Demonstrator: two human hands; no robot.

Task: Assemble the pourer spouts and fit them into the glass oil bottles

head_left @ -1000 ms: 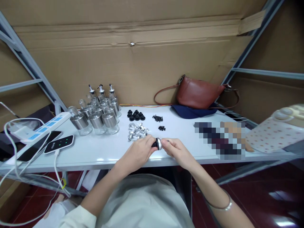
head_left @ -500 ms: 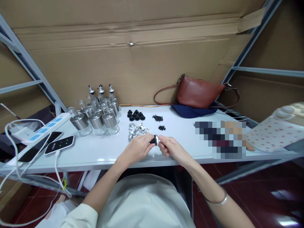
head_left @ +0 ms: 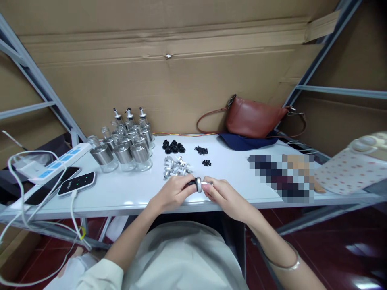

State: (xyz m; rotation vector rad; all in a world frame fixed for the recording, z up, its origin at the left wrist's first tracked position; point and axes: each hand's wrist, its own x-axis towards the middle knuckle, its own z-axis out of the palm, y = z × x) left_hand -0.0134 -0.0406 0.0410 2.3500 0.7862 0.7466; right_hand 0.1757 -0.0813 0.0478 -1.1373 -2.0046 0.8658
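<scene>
Both of my hands meet at the table's front edge around one bottle pourer (head_left: 198,185). My left hand (head_left: 176,191) is closed on its black ribbed stopper end. My right hand (head_left: 222,194) pinches the thin silver spout that points right from the metal collar; the fingers hide part of it. Just beyond my left hand lies a pile of silver pourer spouts (head_left: 177,166). Black stoppers (head_left: 173,147) are grouped behind them. Small black caps (head_left: 207,162) and thin black pieces (head_left: 201,150) lie to the right of these groups.
Glass bottles with metal bands (head_left: 123,155) stand at the left, several with pourers fitted. A power strip (head_left: 63,161), a phone (head_left: 53,187), a charging device (head_left: 76,183) and white cables are farther left. A brown bag (head_left: 254,119) rests on dark blue cloth (head_left: 244,141) at back right.
My right hand has shifted slightly right and turned, so more of the silver spout shows between the hands. My left hand keeps its hold on the stopper end.
</scene>
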